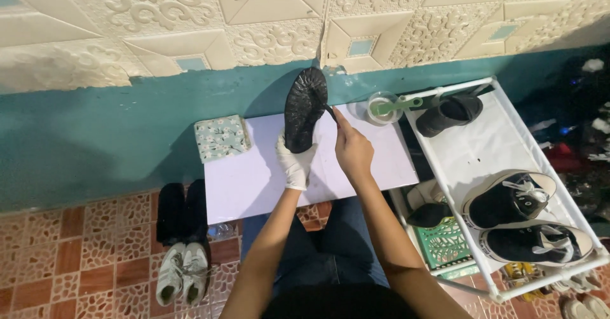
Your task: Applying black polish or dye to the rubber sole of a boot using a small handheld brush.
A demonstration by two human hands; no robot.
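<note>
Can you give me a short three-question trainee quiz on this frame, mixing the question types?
1. True or false: the left hand wears a white glove and holds the black shoe sole toward the camera.
2. What is the bare right hand doing? A) lifting the bowl B) pressing a thin dark tool to the shoe's edge C) resting on the rack
3. How many black-and-white sneakers lie on the white rack's top shelf?

Key
1. True.
2. B; the clear bowl with its green-handled tool stands untouched on the white table.
3. Two, toward the near end; a single black shoe lies at the far end.
</note>
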